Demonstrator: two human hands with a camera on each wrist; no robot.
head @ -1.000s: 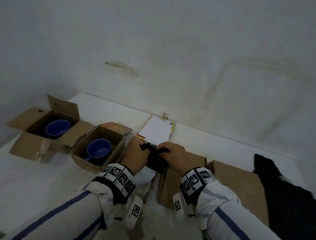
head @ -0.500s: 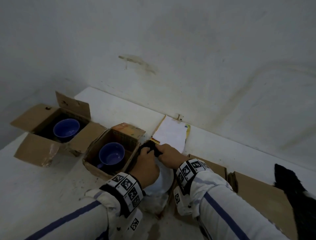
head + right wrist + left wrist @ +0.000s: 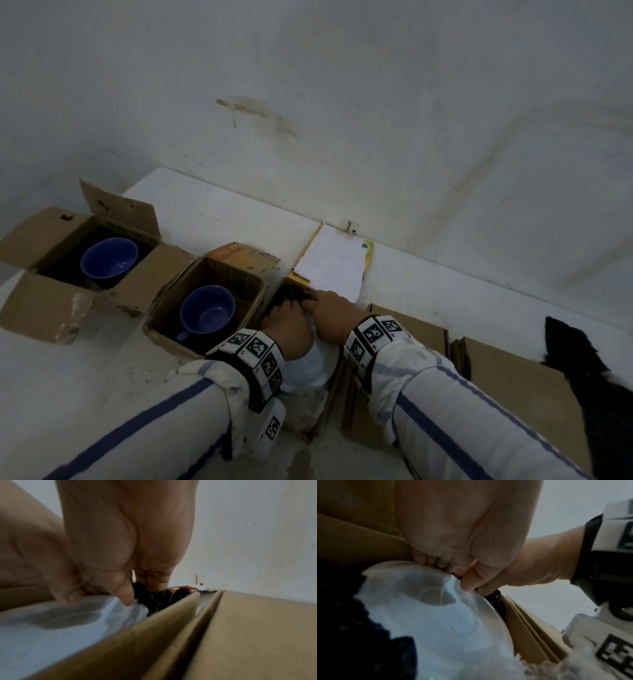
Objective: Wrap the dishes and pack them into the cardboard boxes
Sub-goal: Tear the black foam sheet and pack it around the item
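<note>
A white plate [image 3: 308, 363] lies in the middle cardboard box [image 3: 337, 373], on a black wrap [image 3: 351, 628]. My left hand [image 3: 287, 318] and right hand [image 3: 329, 308] meet at the plate's far rim, and both pinch a bunch of the black wrap [image 3: 291, 296] there. In the right wrist view my thumb and fingers [image 3: 123, 588] squeeze the black wrap [image 3: 159, 599] just above the plate [image 3: 42, 628], beside the box wall [image 3: 137, 642]. The left wrist view shows my curled fingertips [image 3: 428, 561] at the plate [image 3: 436, 615] rim.
Left of the hands stand two open boxes, one with a blue bowl [image 3: 109, 258], one with a blue mug [image 3: 207, 308]. A white paper pad [image 3: 332, 267] lies by the wall. Flat cardboard [image 3: 513, 377] and a black fuzzy cloth [image 3: 589, 394] lie at the right.
Both hands have gone down and forward with the black wrap, from above the box to the plate's far rim inside it. The head view has shifted right.
</note>
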